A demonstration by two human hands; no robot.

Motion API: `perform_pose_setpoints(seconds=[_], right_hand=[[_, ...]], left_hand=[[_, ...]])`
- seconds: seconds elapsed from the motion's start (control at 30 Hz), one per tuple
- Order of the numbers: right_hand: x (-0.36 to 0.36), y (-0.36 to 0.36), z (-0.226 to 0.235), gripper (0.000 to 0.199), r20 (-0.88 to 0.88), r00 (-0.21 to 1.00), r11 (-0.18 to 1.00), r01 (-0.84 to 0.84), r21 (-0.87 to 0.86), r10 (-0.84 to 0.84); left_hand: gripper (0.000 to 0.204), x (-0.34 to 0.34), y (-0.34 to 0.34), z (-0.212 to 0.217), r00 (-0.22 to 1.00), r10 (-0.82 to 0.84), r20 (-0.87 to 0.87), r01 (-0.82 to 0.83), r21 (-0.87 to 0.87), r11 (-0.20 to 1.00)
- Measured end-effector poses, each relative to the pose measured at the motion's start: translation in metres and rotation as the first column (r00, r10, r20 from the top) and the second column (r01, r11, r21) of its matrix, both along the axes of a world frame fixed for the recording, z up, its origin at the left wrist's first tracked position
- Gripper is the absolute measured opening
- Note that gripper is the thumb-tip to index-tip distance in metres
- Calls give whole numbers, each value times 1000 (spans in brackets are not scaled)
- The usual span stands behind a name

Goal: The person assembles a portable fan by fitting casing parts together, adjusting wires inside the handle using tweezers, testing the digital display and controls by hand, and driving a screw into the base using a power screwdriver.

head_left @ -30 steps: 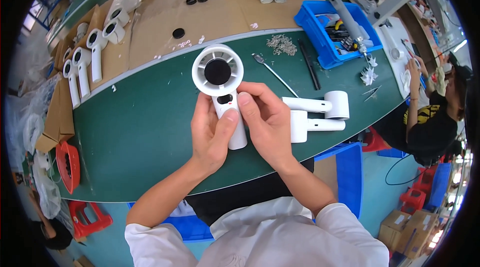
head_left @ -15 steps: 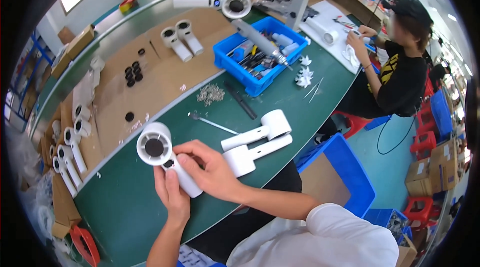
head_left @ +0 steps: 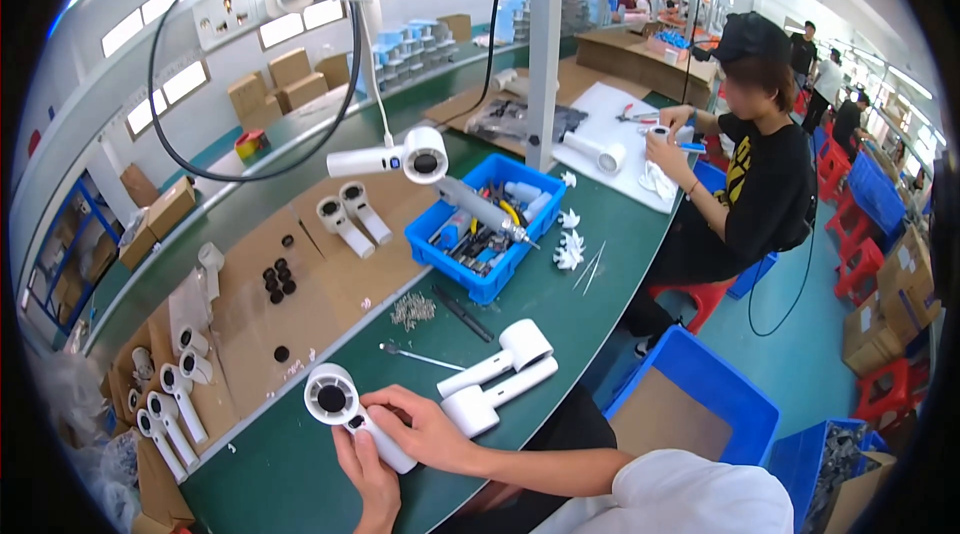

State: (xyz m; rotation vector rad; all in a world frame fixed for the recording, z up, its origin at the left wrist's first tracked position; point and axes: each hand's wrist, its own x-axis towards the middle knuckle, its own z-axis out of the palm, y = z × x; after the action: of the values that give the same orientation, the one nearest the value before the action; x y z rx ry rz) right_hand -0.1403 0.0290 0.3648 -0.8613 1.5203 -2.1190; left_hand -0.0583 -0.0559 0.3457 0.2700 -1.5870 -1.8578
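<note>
View swung upward since the previous frame, leaving the white fan (head_left: 357, 421) lower, at seven o'clock. Left hand (head_left: 373, 476) clasped its handle (head_left: 393, 447) (thumb (head_left: 366, 447) across the face); right hand (head_left: 428, 428) pinched the handle's other side. Two more fans (head_left: 525, 344) lay at two o'clock from it, a blue bin (head_left: 450, 271) at one.

White fan (head_left: 346, 408), held: one. White fans by the workbench's (head_left: 270, 489) near edge (head_left: 468, 412): two. White fans on cardboard (head_left: 335, 294), toward the far edge (head_left: 352, 234): two. Cabled white fan (head_left: 395, 160): one. Black rings (head_left: 288, 287), clustered: six. Black disc (head_left: 282, 354): one. Blue bin (head_left: 450, 272): one. Black pen (head_left: 463, 313): one. Metal spatula (head_left: 430, 358): one. Tweezers (head_left: 588, 266): one pair.
</note>
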Motion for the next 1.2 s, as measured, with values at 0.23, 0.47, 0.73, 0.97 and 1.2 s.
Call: perform_pose_setpoints(seconds=[0.23,0.47,0.73,0.97,1.2], right_hand=[[6,1,-5,24,30,999,998,-20,67,18],[-1,3,0,21,-68,994,989,91,118,-84],[0,-2,-3,23,56,998,995,-22,99,17],[5,-2,4,22,53,998,989,-24,147,16],[2,-4,2,22,60,998,990,-18,137,10]], left_hand=[[44,5,0,-6,999,-10,-35,10,10,1000],[44,0,0,-9,999,-35,7,35,15,999],[34,0,0,13,995,-74,-70,81,101,992],[32,2,1,16,999,-30,-29,34,120,992],[34,-2,0,12,998,-42,-46,49,146,988]])
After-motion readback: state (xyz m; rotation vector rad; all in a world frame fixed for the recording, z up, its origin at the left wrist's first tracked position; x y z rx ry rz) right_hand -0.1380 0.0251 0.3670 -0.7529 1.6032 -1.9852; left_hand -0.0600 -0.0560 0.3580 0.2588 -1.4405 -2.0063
